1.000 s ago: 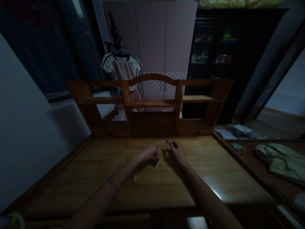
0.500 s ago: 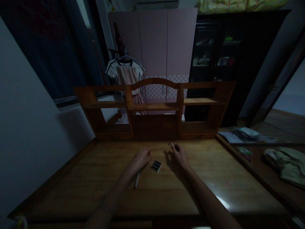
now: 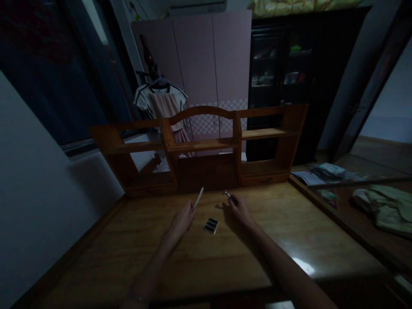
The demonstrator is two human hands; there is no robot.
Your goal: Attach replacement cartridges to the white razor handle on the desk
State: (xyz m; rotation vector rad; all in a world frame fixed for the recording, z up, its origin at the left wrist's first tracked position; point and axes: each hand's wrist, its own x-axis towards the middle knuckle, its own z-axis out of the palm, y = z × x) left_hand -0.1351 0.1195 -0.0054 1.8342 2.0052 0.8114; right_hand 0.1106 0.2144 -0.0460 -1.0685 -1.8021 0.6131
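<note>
Slim white stick (image 3: 198,199) pinched in the left hand (image 3: 183,219), its tip angled up over the brown wooden desk (image 3: 206,266). The right hand (image 3: 242,211) pinches a small shiny metal piece (image 3: 226,194), and a small dark box (image 3: 211,225) lies between the hands. This looks like mid-hold with both pieces raised. The next move calls for steady fingertip alignment.

The tiny shiny thing (image 3: 227,195) in the right grip (image 3: 241,210) and the dark little block (image 3: 211,225) are too small to tell.
</note>
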